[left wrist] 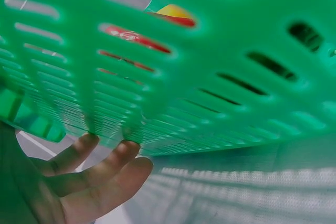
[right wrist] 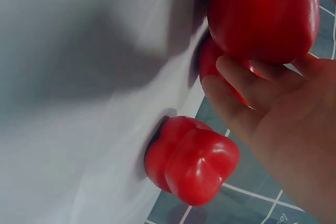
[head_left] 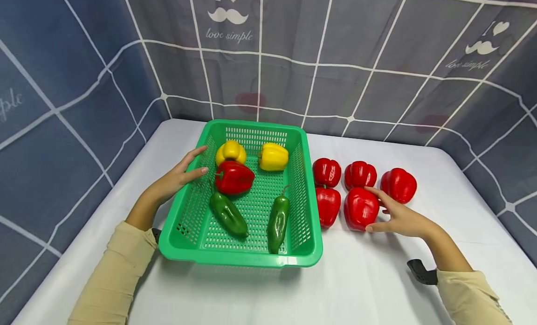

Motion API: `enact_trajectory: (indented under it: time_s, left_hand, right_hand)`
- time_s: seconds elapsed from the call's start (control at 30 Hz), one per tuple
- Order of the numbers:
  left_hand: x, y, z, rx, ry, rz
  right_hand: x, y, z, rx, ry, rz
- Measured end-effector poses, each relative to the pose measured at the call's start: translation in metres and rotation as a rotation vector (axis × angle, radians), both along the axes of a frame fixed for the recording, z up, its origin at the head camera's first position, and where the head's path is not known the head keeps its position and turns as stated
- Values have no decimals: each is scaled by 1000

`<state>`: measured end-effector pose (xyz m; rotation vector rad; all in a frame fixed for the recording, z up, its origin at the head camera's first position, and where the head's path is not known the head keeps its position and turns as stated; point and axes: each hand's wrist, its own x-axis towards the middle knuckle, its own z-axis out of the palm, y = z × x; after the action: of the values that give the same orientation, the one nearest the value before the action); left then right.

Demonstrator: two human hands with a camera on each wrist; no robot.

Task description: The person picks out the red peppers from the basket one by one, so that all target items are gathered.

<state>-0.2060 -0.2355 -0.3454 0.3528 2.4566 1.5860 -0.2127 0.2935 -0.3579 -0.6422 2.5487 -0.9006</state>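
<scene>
A green plastic basket (head_left: 239, 259) holds a red bell pepper (head_left: 236, 177), two yellow bell peppers (head_left: 274, 156) and two long green peppers (head_left: 228, 215). At its left rim is my left hand (head_left: 178, 176), thumb and a finger reaching over the edge. The left wrist view shows the other fingers (left wrist: 131, 177) against the outside of the slotted wall. Right of the basket, my right hand (head_left: 400, 215) holds a red bell pepper (head_left: 361, 208) by its right side, thumb at the near edge and a finger at the far edge.
More red bell peppers (head_left: 327, 172) lie around the held one, between it and the basket and behind it. Another red pepper (head_left: 398, 185) sits farthest right. A white cloth (head_left: 335, 283) covers the table, and grey checked fabric (head_left: 302, 59) hangs behind.
</scene>
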Motion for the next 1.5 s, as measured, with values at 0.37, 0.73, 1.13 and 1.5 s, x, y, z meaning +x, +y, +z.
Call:
enact_trajectory:
  time_s: [0.37,0.73,1.13,1.5]
  left_hand:
    - [-3,3,3,3,-10,5]
    - [-1,0,4,18,2,16]
    - [3,4,0,14,-8,4]
    - [-1,2,0,14,-3,16]
  right_hand:
    - [-1,7,-1,23,32,-16]
    - [-4,6,1,28,40,-17]
    - [4,18,23,30,162,-53]
    - [-30,-41,79,47,245,11]
